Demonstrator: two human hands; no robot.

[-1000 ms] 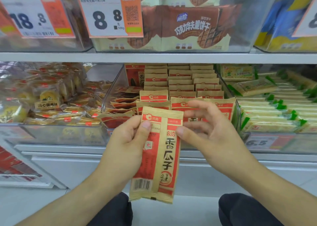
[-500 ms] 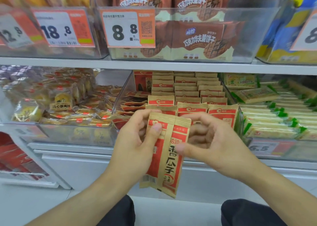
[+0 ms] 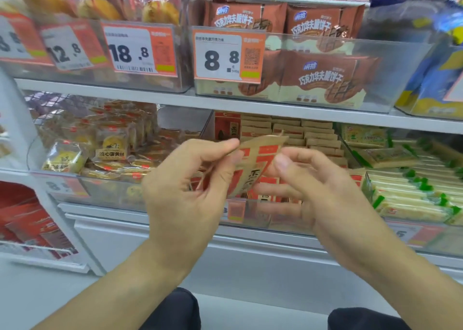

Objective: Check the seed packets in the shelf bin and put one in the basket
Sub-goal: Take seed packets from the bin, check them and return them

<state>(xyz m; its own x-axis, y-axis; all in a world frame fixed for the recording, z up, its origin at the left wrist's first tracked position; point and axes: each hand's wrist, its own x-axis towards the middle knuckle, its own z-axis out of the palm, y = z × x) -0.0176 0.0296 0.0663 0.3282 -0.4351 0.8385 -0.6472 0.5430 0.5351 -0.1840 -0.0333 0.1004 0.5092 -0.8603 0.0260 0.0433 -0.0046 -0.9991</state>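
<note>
A tan and red seed packet (image 3: pixel 253 165) is held up in front of the clear shelf bin (image 3: pixel 253 214), tilted and bent over at its top. My left hand (image 3: pixel 190 187) pinches its upper left edge between thumb and fingers. My right hand (image 3: pixel 300 187) curls round the packet's right side, with its fingers behind it. Behind the hands, rows of the same seed packets (image 3: pixel 300 134) stand in the bin. Most of the held packet's lower part is hidden by my hands. No basket shows.
Egg-yolk pastry packs (image 3: pixel 100 149) fill the bin to the left, green and white bars (image 3: pixel 411 192) the bin to the right. The shelf above carries brown wafer packs (image 3: pixel 325 76) behind price tags (image 3: pixel 228 55). My knees (image 3: pixel 175 312) show below.
Both hands have lifted the packet up toward the bin, and it has tilted and folded at the top. The view has swung upward, showing more of the upper shelf.
</note>
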